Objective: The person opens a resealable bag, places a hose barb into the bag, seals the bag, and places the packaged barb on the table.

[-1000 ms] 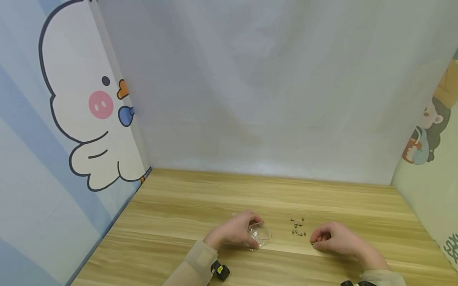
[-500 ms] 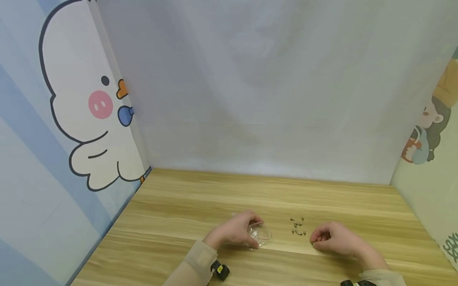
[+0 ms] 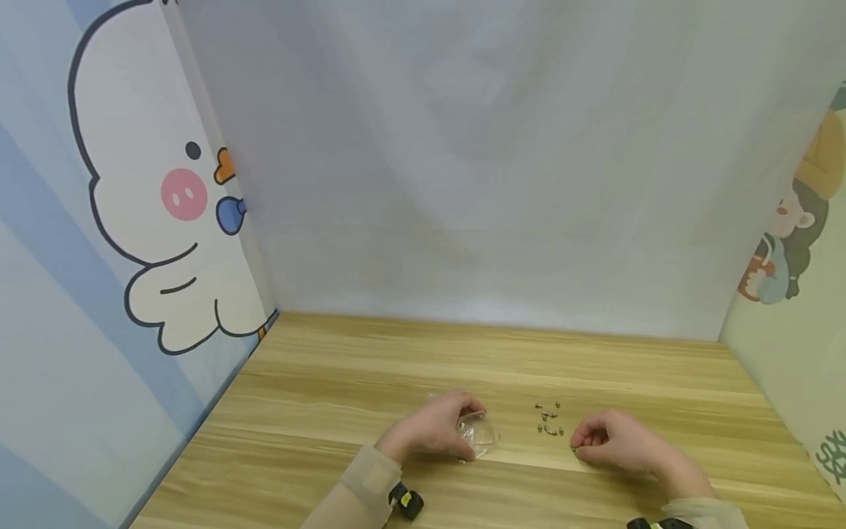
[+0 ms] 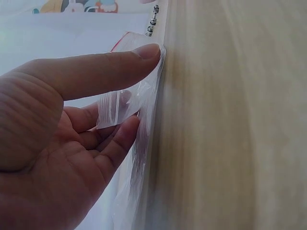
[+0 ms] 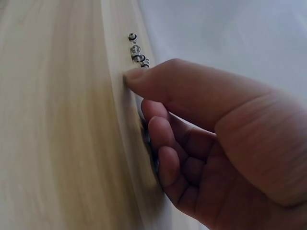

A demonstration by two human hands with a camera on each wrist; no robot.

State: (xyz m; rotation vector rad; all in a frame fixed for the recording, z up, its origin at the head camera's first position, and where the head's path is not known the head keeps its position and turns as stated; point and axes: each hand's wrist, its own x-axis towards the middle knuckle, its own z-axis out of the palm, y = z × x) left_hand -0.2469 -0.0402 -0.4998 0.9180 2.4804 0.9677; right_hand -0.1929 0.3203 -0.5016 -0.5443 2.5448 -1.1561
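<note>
A clear plastic zip bag (image 3: 481, 435) with a red line near its mouth lies on the table. My left hand (image 3: 439, 424) holds it, thumb on one side and fingers on the other, as the left wrist view shows along the bag's (image 4: 129, 103) edge. To the right, my right hand (image 3: 617, 441) rests low over the wood with thumb and forefinger together. A tiny dark metal piece (image 3: 575, 449) shows at those fingertips; its shape is too small to tell. Between the hands lie several small screw-like metal pieces (image 3: 550, 430), also seen beyond the right thumb as metal pieces (image 5: 137, 56).
The wood-grain table (image 3: 344, 353) runs back to a pale grey curtain (image 3: 489, 184). A printed panel with a cartoon duck (image 3: 152, 184) stands on the left, and a pale green printed panel (image 3: 786, 353) on the right.
</note>
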